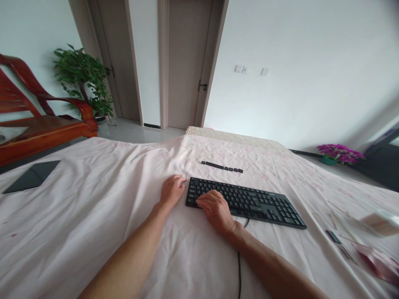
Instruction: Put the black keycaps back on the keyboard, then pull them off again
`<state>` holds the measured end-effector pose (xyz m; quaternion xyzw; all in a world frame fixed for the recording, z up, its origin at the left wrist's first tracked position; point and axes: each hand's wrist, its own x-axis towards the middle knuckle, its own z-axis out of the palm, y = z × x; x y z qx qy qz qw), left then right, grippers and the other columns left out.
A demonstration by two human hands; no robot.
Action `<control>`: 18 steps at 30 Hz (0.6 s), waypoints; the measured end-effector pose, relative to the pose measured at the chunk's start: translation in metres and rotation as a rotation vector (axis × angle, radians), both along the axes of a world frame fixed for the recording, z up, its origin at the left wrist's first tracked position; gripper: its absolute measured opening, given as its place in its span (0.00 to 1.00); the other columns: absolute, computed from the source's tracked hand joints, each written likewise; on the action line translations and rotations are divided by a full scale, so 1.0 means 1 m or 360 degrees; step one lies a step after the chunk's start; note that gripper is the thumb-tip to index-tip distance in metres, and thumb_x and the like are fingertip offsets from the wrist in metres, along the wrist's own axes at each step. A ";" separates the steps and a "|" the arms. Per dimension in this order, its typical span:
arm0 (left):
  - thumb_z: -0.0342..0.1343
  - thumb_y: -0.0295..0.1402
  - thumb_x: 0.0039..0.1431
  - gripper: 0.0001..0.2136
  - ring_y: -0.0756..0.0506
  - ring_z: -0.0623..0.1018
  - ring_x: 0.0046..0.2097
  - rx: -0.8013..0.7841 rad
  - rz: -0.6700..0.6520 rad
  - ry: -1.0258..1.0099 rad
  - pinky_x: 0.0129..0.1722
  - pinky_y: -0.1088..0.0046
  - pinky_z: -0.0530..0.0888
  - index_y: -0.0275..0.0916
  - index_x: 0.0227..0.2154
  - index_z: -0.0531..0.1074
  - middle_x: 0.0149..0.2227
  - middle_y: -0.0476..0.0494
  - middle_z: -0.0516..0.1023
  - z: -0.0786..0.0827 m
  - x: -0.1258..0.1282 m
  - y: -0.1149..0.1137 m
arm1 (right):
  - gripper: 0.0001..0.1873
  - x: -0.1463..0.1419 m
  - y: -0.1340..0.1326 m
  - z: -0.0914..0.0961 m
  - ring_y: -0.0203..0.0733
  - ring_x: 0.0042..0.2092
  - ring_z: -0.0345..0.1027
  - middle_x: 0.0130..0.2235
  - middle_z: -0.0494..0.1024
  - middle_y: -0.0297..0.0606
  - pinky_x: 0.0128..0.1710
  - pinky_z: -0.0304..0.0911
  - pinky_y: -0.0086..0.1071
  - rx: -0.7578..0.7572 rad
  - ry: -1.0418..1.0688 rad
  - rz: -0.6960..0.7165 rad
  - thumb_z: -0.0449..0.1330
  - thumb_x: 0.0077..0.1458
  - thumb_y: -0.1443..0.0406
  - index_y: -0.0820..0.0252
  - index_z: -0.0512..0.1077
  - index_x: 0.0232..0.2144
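Observation:
A black keyboard (264, 207) lies slightly slanted on the pink-flowered cloth, its cable running toward me beneath my right forearm. Over its lower left keys rests my right hand (215, 209), fingers bent and pressed together, the tips at the bottom row near the left corner. Whether anything small sits between those fingertips is hidden. My left hand (173, 190) lies on the cloth just beside the keyboard's left end, fingers loosely apart and holding nothing. Behind the keyboard, a loose space bar (215, 165) and several small black keycaps (231, 169) form a row.
To the right lie a small dark block (333, 236), a metal tool like tweezers (347, 254), a clear container of thin sticks (382, 223) and a pink cloth or bag (378, 261). A dark tablet (33, 176) lies far left. A wooden chair (46, 120) stands beyond.

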<state>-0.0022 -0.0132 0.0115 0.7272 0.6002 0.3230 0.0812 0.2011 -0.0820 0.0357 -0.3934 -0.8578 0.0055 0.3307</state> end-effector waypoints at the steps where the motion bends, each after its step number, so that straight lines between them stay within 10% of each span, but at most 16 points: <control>1: 0.53 0.27 0.54 0.13 0.45 0.72 0.53 -0.0002 0.0000 -0.0004 0.56 0.68 0.63 0.43 0.42 0.75 0.50 0.45 0.75 0.000 0.000 0.000 | 0.10 0.000 0.000 0.000 0.40 0.40 0.67 0.37 0.79 0.36 0.42 0.61 0.35 0.0005 0.0002 -0.0005 0.56 0.60 0.66 0.52 0.79 0.36; 18: 0.53 0.27 0.54 0.14 0.45 0.72 0.53 0.0007 -0.0001 0.0010 0.56 0.68 0.63 0.42 0.42 0.75 0.50 0.45 0.75 -0.003 0.000 0.003 | 0.10 0.000 -0.002 0.002 0.40 0.40 0.66 0.38 0.79 0.36 0.42 0.59 0.36 0.0044 -0.0131 0.0080 0.56 0.61 0.66 0.53 0.78 0.37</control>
